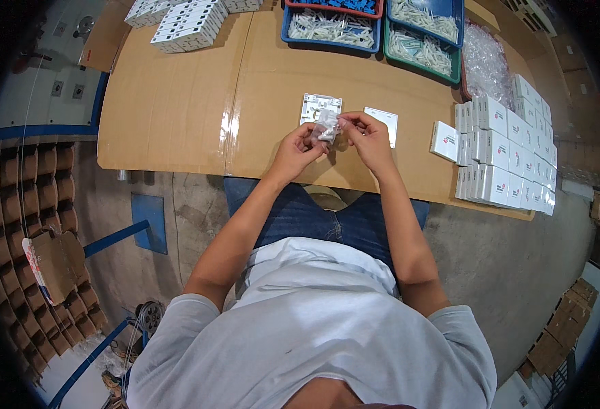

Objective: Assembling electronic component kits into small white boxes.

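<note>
A small clear plastic bag [326,127] with white pieces inside is held above the table's near side. My left hand [298,151] is closed on the bag's left side. At its upper right edge, the fingers of my right hand [367,136] pinch the plastic. Just behind the bag lies a white plastic housing [311,107] with its moulded inner side facing up, partly covered by the bag. To the right, a flat white plate [384,121] lies on the table, its lower left part hidden by my right hand.
Cardboard covers the table [170,116]. Stacked white boxes [498,150] stand at the right, with a single white box [444,140] beside them. Blue trays [291,37] and a green tray [419,63] of small parts sit at the back. White switch-like units [187,27] are stacked far left.
</note>
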Available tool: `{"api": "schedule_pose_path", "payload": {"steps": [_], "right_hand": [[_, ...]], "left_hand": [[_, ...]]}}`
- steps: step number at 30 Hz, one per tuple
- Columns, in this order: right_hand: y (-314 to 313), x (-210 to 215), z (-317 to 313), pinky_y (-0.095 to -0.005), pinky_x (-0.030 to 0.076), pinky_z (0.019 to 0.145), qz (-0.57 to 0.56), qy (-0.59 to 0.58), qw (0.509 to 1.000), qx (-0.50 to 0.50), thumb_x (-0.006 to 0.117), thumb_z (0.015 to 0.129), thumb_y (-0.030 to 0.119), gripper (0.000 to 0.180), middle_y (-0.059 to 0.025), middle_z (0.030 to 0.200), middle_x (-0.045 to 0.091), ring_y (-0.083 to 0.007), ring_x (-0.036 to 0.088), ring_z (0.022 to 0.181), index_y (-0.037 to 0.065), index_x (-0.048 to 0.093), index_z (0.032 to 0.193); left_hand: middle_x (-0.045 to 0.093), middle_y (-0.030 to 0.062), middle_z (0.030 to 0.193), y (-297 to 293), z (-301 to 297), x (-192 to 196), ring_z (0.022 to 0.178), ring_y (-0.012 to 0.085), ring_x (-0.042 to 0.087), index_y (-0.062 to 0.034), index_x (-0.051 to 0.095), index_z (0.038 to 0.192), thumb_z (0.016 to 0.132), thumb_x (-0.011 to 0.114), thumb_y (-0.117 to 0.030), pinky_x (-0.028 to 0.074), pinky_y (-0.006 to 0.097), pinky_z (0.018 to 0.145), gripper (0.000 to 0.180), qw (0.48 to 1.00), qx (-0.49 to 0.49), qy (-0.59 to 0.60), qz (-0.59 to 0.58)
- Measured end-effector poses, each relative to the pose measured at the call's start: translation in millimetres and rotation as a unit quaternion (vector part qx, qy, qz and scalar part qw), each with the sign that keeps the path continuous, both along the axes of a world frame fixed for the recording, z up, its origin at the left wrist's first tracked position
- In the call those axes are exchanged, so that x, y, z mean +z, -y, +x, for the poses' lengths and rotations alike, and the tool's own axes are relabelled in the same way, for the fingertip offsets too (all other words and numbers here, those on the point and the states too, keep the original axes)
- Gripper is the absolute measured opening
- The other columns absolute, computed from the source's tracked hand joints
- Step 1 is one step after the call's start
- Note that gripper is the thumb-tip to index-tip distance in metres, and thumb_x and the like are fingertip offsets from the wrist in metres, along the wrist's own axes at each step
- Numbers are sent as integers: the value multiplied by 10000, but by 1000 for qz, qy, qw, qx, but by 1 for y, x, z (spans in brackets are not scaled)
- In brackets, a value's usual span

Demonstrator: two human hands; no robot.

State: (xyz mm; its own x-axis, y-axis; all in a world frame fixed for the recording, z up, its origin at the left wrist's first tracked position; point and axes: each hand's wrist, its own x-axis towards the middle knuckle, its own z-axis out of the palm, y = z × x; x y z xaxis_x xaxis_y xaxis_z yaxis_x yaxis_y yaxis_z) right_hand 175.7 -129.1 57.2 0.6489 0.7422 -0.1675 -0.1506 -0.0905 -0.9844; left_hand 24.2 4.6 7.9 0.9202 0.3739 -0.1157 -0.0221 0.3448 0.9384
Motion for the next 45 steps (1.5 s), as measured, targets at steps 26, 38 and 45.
{"api": "schedule_pose_path", "payload": {"steps": [26, 38, 45], "right_hand": [[0, 0, -2, -235, 414, 615, -3, 187, 982, -20, 732, 930, 91, 145, -15, 848, 649, -72, 508, 679, 50, 780, 1061], [-1, -3, -4, -197, 395, 586, -2, 114, 993, -37, 721, 960, 107, 136, 30, 832, 632, -23, 483, 664, 7, 742, 1050], [1, -9, -1, -189, 402, 582, -2, 94, 995, -37, 711, 975, 129, 139, 41, 807, 651, -7, 502, 667, 5, 734, 1032]], "left_hand": [[693, 78, 1025, 4, 2, 8, 859, 146, 675, 33, 628, 1203, 1022, 624, -87, 548, 287, 812, 218, 999, 40, -12, -28], [716, 84, 1106, 2, 1, 7, 837, 143, 663, 36, 669, 1222, 1077, 540, -172, 537, 289, 802, 285, 1000, 26, -12, -12], [714, 76, 1087, 4, 2, 14, 819, 132, 662, 31, 661, 1246, 1077, 538, -165, 539, 285, 793, 287, 999, 35, -12, -8]]}}
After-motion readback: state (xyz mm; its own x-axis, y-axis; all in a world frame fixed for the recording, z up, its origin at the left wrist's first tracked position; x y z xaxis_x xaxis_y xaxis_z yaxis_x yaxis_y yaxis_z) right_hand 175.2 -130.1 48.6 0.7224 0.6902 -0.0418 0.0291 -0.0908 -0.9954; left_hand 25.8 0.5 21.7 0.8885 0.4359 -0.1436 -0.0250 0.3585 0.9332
